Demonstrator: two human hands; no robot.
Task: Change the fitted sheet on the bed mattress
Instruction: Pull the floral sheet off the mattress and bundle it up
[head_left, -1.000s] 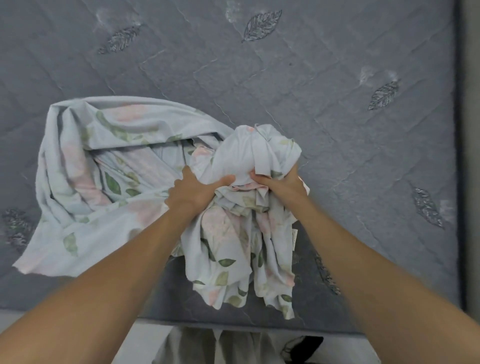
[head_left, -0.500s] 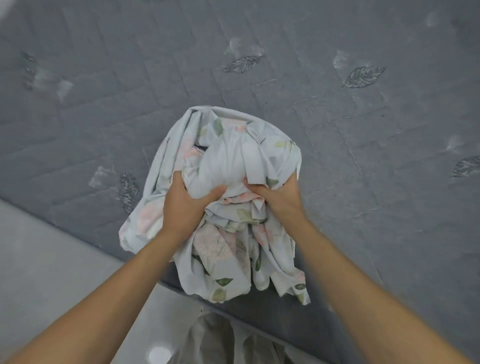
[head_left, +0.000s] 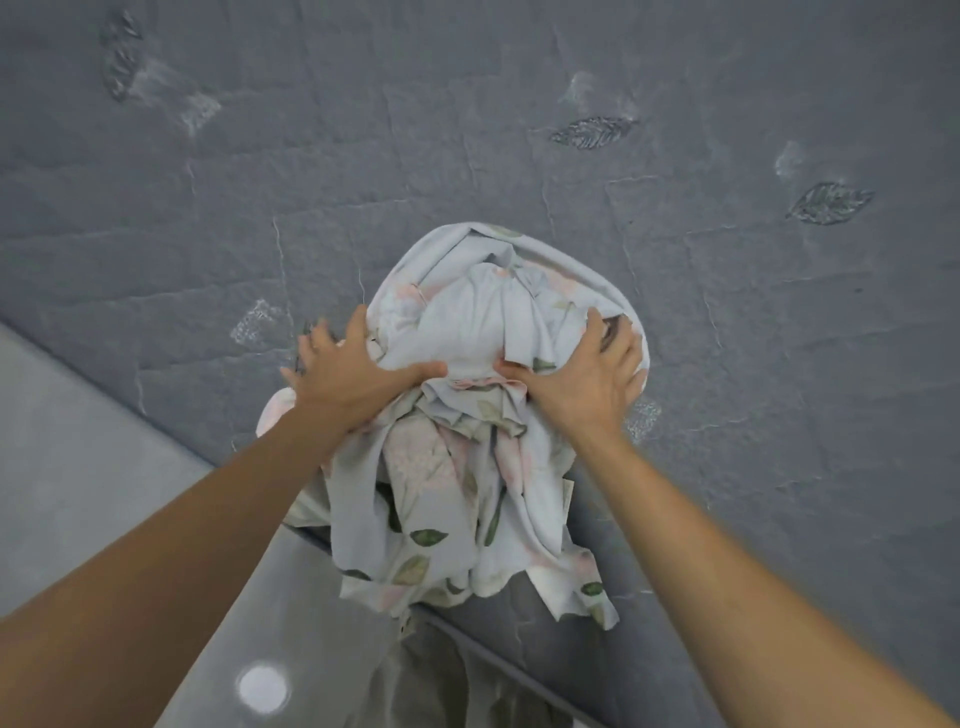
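A pale floral fitted sheet (head_left: 483, 322) is bunched into a bundle on the bare grey quilted mattress (head_left: 727, 364), close to its near edge. Part of the cloth hangs over that edge toward me. My left hand (head_left: 353, 374) lies on the bundle's left side with fingers spread and the thumb reaching across the cloth. My right hand (head_left: 592, 374) lies on the right side, fingers spread over the folds, thumb pointing inward. Both hands press the bundle from either side. Neither hand has cloth curled inside its fingers.
The mattress edge runs diagonally from the left side down to the lower right. Below it is glossy grey floor (head_left: 78, 493) with a round light reflection (head_left: 262, 688). Leaf patterns are stitched into the mattress top.
Both hands have let go of their grip on the sheet and now lie spread on the bundle's sides. The bundle has been gathered more tightly, and the view has shifted right along the mattress.
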